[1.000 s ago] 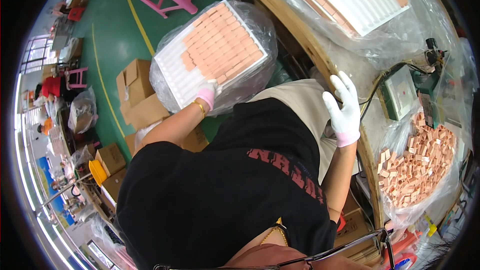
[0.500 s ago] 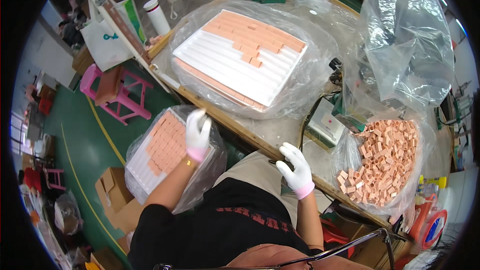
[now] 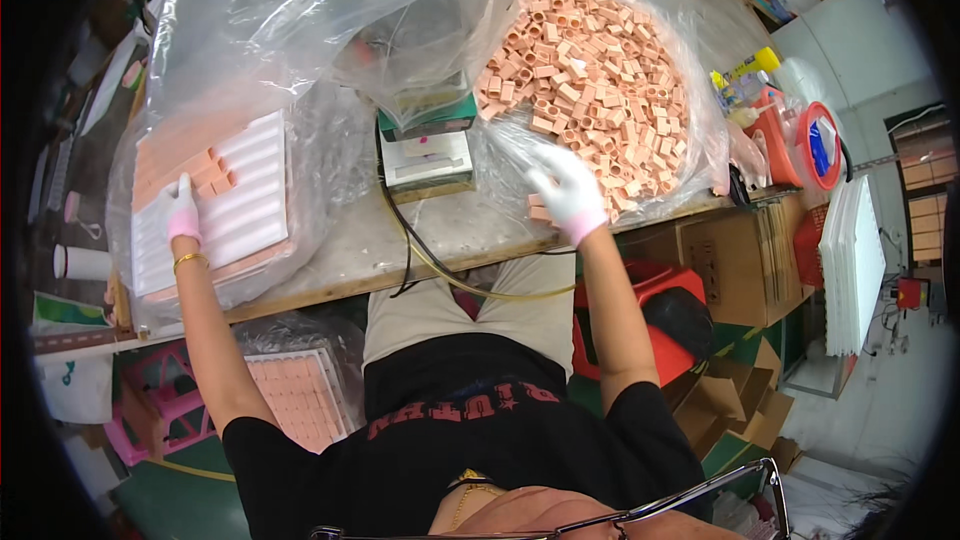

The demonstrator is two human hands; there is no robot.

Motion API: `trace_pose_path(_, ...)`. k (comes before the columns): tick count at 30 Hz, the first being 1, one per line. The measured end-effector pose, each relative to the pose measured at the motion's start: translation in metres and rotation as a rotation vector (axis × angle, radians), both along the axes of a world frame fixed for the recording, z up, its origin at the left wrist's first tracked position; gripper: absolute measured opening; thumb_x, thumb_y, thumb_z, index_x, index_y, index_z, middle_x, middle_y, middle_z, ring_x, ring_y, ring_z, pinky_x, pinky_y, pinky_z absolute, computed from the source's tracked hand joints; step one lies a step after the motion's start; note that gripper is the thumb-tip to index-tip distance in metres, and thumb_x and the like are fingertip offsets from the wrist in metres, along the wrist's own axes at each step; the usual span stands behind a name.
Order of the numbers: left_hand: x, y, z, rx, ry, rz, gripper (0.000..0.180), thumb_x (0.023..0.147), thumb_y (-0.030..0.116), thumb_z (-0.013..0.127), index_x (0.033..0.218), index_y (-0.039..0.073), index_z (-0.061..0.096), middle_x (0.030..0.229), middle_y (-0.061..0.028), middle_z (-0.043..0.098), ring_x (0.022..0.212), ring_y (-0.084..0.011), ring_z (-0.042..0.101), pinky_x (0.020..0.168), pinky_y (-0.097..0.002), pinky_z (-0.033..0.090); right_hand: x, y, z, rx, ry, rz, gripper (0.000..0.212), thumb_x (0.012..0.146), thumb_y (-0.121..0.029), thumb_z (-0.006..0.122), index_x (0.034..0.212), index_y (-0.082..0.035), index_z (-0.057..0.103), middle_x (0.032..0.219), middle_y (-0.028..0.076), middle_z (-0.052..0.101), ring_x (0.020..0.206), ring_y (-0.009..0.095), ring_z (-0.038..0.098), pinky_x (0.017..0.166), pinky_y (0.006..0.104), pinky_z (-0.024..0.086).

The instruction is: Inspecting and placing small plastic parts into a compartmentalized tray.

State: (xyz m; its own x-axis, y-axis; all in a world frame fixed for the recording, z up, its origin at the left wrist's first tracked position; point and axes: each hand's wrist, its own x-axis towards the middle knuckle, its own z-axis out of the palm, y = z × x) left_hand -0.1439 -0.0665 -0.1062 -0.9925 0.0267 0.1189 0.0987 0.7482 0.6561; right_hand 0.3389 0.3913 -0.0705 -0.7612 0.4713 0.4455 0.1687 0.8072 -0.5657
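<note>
My left hand [image 3: 181,212], in a white glove with a pink cuff, rests over a white ridged tray [image 3: 245,205] at the left. Its fingers are stretched out, the tips at the edge of the peach-coloured small blocks [image 3: 213,170] laid in rows there; no held piece shows. My right hand [image 3: 568,190], gloved the same way, reaches over the near left side of a large heap of loose, hollow peach blocks [image 3: 600,80] on clear plastic. Its fingers are apart and slightly blurred, with a few blocks beside the palm.
Between my hands stands a small green-and-white machine [image 3: 428,155] with cables hanging over the table's wooden edge [image 3: 300,292]. A big clear plastic bag [image 3: 290,10] rises behind. Below left lies another filled tray [image 3: 300,395]. Cardboard boxes [image 3: 740,260] and a red stool [image 3: 640,315] stand at right.
My view has swung right. My left hand has gone from the lower tray up to the tray on the table; my right hand has moved from the table edge to the heap.
</note>
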Motion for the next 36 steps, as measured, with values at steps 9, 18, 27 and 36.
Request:
trace_pose_path(9, 0.131, 0.082, 0.074, 0.554, 0.362, -0.101, 0.037, 0.09, 0.024, 0.062, 0.115, -0.003, 0.055, 0.103, -0.0096, 0.064, 0.095, -0.0159, 0.059, 0.084, -0.0279, 0.046, -0.054, 0.057, -0.008, 0.503, -0.702, -0.197, 0.015, 0.083, -0.01, 0.053, 0.095, -0.011, 0.063, 0.101, 0.009, 0.059, 0.096, 0.026, 0.059, 0.079, 0.0397, 0.051)
trace_pose_path(18, 0.315, 0.191, 0.073, 1.298, -0.843, -0.586, 0.031, 0.093, 0.013, 0.056, 0.12, -0.001, 0.052, 0.109, -0.0103, 0.061, 0.093, -0.0162, 0.059, 0.078, -0.0254, 0.047, -0.05, 0.005, 0.022, 0.17, -0.429, -0.127, 0.022, 0.082, -0.008, 0.059, 0.104, -0.003, 0.061, 0.098, 0.011, 0.063, 0.093, 0.024, 0.062, 0.079, 0.0351, 0.051)
trace_pose_path(27, 0.338, 0.233, 0.029, 1.676, -1.493, -0.635, 0.036, 0.096, 0.027, 0.051, 0.124, 0.004, 0.051, 0.108, -0.0035, 0.06, 0.08, -0.0123, 0.057, 0.061, -0.0209, 0.049, -0.051, -0.083, 0.019, -0.493, 0.253, 0.277, 0.034, 0.081, -0.009, 0.068, 0.113, 0.001, 0.062, 0.109, 0.012, 0.063, 0.1, 0.02, 0.058, 0.089, 0.0307, 0.045)
trace_pose_path(36, 0.347, 0.22, 0.04, 1.56, -1.39, -0.623, 0.035, 0.097, 0.029, 0.048, 0.122, 0.004, 0.053, 0.105, -0.0015, 0.061, 0.076, -0.0079, 0.055, 0.055, -0.0172, 0.043, -0.051, -0.093, 0.019, -0.371, 0.2, 0.4, 0.04, 0.071, -0.018, 0.075, 0.105, 0.0, 0.064, 0.111, 0.017, 0.058, 0.104, 0.03, 0.055, 0.092, 0.0388, 0.043)
